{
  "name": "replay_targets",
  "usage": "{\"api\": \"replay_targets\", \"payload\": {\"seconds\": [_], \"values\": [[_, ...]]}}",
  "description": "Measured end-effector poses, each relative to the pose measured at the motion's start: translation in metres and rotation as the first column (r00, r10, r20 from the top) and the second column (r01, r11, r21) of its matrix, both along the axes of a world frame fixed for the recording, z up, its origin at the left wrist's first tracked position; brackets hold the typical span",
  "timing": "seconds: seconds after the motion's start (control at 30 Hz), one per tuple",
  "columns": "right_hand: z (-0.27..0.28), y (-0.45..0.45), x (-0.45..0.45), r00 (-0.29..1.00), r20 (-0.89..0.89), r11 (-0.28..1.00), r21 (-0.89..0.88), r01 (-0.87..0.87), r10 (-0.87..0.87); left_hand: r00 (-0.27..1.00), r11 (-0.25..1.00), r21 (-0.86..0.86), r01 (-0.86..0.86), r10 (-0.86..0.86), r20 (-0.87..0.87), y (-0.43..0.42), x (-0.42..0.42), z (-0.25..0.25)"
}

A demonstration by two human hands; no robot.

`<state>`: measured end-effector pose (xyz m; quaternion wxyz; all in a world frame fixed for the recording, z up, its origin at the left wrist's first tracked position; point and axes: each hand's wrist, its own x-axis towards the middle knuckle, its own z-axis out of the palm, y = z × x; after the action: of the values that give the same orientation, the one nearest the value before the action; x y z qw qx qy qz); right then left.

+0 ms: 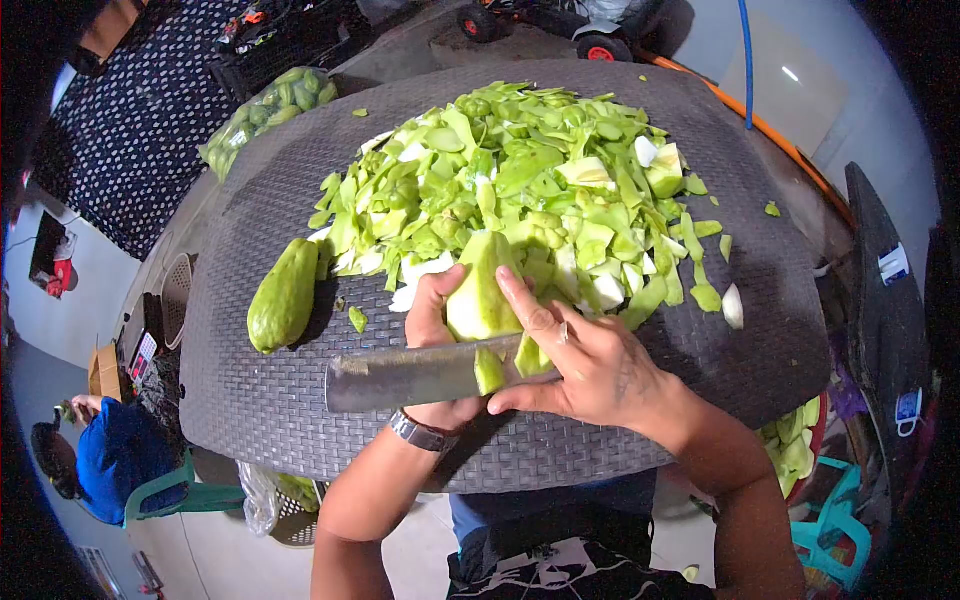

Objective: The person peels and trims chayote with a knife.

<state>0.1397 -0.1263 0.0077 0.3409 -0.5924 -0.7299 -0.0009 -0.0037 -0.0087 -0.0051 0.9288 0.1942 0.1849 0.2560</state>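
Observation:
A partly peeled pale green chayote (pixel 478 305) is held upright over the near part of the table. My left hand (pixel 435 335) wraps round it from the left and below, a metal watch on the wrist. My right hand (pixel 590 365) grips a wide-bladed knife (pixel 400 378), its handle hidden in the palm, and its fingers also touch the chayote's right side. The blade points left, below the chayote, with pieces of green peel stuck on it. A whole unpeeled chayote (pixel 284 296) lies to the left. Behind my hands spreads a large heap of peelings (pixel 500 180).
The dark woven table (pixel 240 400) has rounded edges. A bag of green chayotes (pixel 270 110) stands beyond its left edge. A person in blue (pixel 125 455) sits on a green chair at the lower left. A container of pale green pieces (pixel 795 445) is at the lower right, by a teal stool (pixel 835 520).

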Motion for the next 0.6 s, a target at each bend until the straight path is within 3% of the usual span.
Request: {"api": "replay_targets", "payload": {"seconds": [0.13,0.23,0.33,0.43,0.53,0.6], "values": [[0.0,-0.001,0.002,0.998,0.036,0.997,-0.063,0.051,-0.049,0.994,0.994,0.098,-0.051,0.06,-0.093,0.001,0.003,-0.004],[-0.005,0.004,0.005,0.995,0.102,0.994,0.111,0.012,-0.023,0.996,0.997,0.046,-0.069,0.072,-0.056,0.001,0.005,-0.004],[-0.003,0.003,0.002,0.995,0.097,0.997,0.07,0.015,-0.022,0.996,0.997,-0.001,-0.08,0.08,-0.049,0.001,0.007,0.001],[-0.008,0.006,0.005,0.99,0.137,0.995,0.102,0.021,-0.035,0.993,0.995,0.036,-0.093,0.095,-0.075,0.0,0.007,0.006],[-0.006,0.002,0.001,0.993,0.108,0.999,-0.018,0.045,-0.043,0.994,0.995,0.054,-0.082,0.086,-0.064,0.003,0.007,0.002],[-0.007,0.003,0.001,0.994,0.104,0.999,-0.005,0.038,-0.037,0.997,0.994,0.085,-0.07,0.073,-0.035,0.003,0.003,-0.004]]}}
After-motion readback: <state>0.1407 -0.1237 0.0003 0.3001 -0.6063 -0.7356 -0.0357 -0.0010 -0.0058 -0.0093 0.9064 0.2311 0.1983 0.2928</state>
